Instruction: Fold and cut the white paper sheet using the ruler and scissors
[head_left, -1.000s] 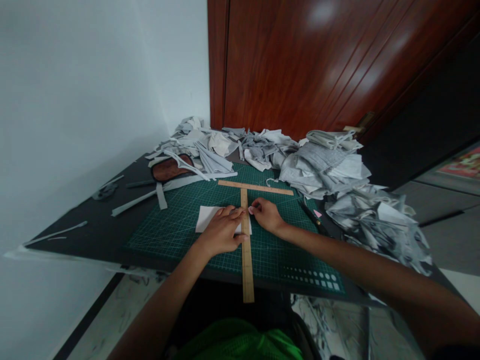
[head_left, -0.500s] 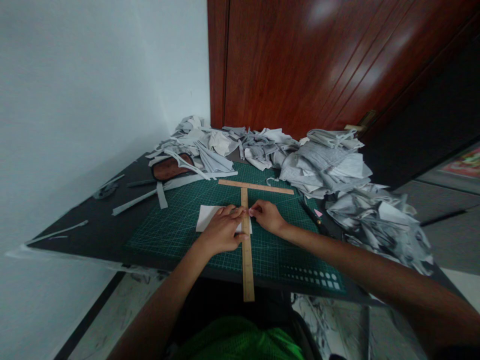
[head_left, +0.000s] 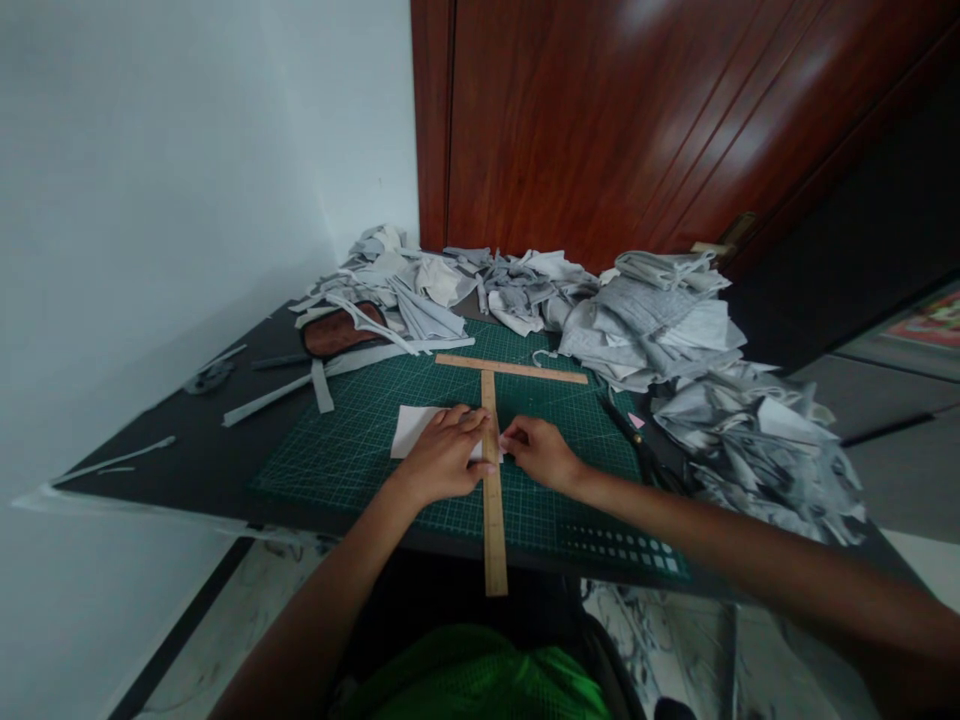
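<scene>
- I saw the left hand [head_left: 444,455] spread over the ruler [head_left: 496,540] and white piece [head_left: 407,430].
- The right hand [head_left: 541,452] pinched a small pink thing [head_left: 503,440] beside the ruler.
- The ruler crossed the white piece on the green mat [head_left: 337,460].

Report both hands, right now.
Left hand: open, resting on the wooden ruler and white sheet.
Right hand: closed in a pinch, apparently holding a small pink piece beside the ruler.

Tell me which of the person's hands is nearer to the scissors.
Right. The right hand is to the left of the scissors; the left hand is farther left, resting on the paper and near ruler.
</scene>
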